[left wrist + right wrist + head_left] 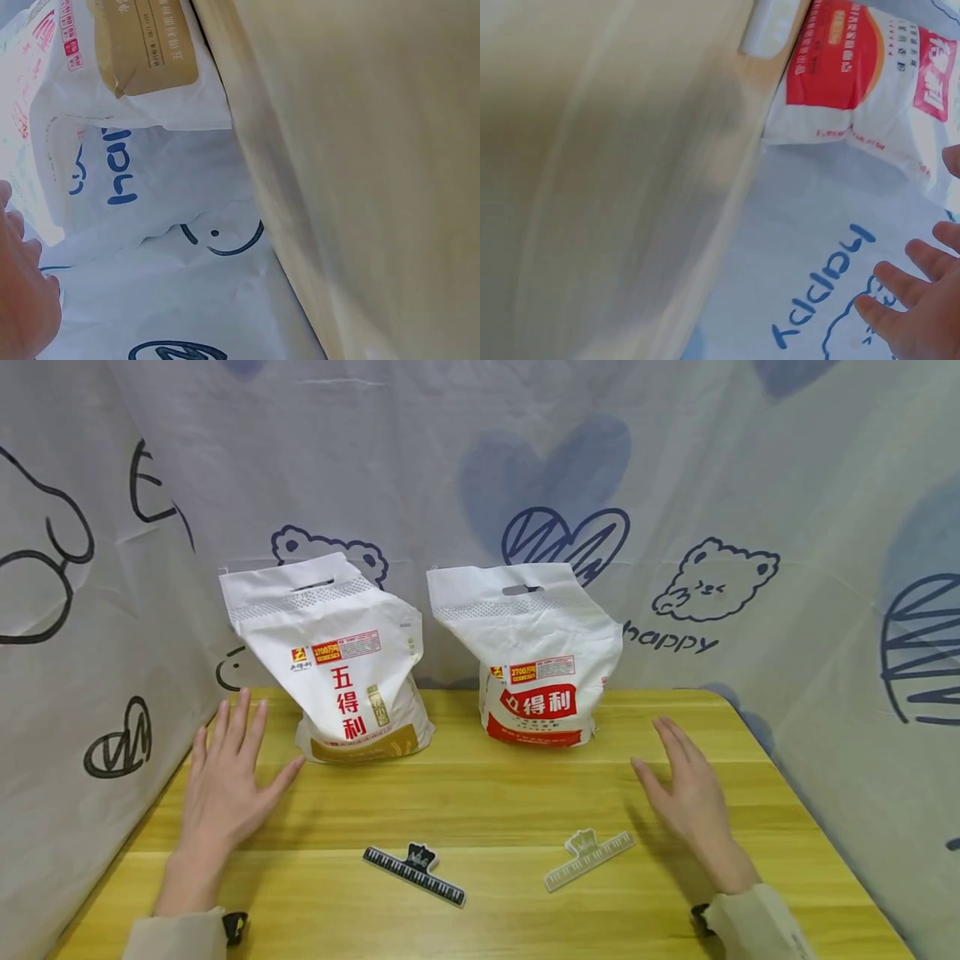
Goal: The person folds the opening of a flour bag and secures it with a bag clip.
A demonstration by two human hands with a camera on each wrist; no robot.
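Observation:
Two white flour bags stand upright at the back of the wooden table. The left flour bag (360, 668) has a gold band at its base; the right flour bag (536, 660) carries red panels. Both have handle slots in their flat tops. My left hand (228, 785), fingers spread, is left of the gold-banded bag and holds nothing. On the other side, my right hand (690, 785) has its fingers extended, apart from the red-panelled bag. Between the hands, nearer the front, lie a black piano-key clip (415, 872) and a pale piano-key clip (588, 858).
The wooden table (480, 802) has rounded back corners. Behind it and along both sides hangs a light curtain (420, 460) printed with hearts and bears. Both flour bags stand close to the back curtain.

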